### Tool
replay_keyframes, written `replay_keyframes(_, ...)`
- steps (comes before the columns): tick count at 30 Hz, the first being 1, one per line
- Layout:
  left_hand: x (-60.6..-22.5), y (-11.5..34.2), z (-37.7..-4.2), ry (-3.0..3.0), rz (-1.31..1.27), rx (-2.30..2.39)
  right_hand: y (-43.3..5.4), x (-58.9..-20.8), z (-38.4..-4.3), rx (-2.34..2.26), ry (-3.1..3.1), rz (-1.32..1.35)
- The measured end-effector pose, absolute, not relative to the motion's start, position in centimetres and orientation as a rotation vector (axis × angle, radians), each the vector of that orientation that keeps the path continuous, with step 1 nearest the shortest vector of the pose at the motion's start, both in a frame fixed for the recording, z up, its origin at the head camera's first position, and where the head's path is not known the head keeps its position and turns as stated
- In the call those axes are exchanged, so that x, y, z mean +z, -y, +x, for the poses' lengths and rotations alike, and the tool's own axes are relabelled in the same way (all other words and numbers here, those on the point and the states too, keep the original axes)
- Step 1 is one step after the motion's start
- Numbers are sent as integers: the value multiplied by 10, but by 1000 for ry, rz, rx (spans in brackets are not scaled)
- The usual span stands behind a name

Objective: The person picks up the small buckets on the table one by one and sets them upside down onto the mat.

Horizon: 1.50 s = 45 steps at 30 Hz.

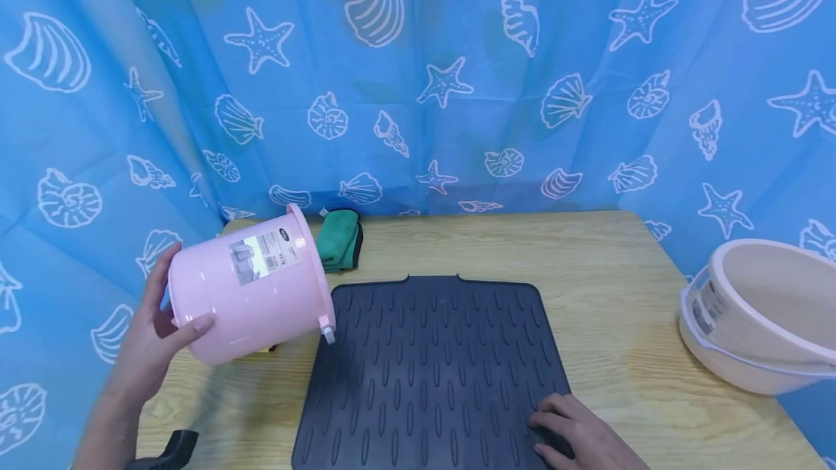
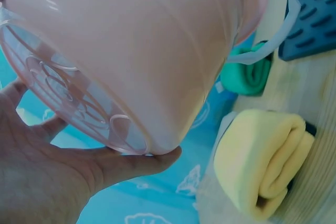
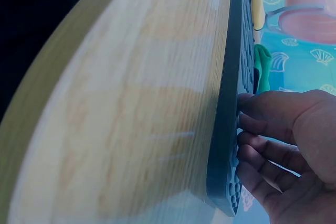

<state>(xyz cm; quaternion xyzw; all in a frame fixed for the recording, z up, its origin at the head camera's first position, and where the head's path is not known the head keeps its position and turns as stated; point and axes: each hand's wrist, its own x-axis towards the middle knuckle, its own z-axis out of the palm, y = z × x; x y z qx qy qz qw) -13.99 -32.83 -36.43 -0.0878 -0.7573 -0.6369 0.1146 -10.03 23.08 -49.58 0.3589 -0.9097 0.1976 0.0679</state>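
A pink bucket [image 1: 261, 318] with a label on its side is held tilted above the left of the table, mouth to the right. My left hand [image 1: 146, 332] grips it at the base, thumb against the wall and fingers spread behind. Ribs on the bucket's underside [image 2: 58, 87] show in the left wrist view. On the right edge of a dark ridged mat [image 1: 431, 376], the fingertips of my right hand [image 1: 575, 430] touch its surface. In the right wrist view those fingers [image 3: 268, 156] are gently bent, with nothing seen between them.
A folded green cloth [image 1: 338, 241] lies at the back left of the wooden table [image 1: 607, 296]. A folded yellow cloth [image 2: 252, 156] lies below the pink bucket. At the right edge stands a beige bucket [image 1: 725, 332]. A blue shell-print curtain [image 1: 418, 122] hangs behind.
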Motion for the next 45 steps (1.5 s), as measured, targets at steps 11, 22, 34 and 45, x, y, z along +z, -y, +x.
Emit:
replay_keyframes(11, -357, 347, -143, 2407, -256, -1698, -233, -502, -100, 662, 2636, 1165)
replay_keyframes(22, -331, 351, -156, 2670, -337, -1369, -234, -502, -100, 638, 2634, 1153)
replay_keyframes(34, -313, 350, -168, 2773, -335, -1050, -234, -505, -100, 650, 2581, 1133)
replay_keyframes(45, -316, 328, -175, 2800, -407, -1087, -232, -503, -100, 658, 2575, 1134)
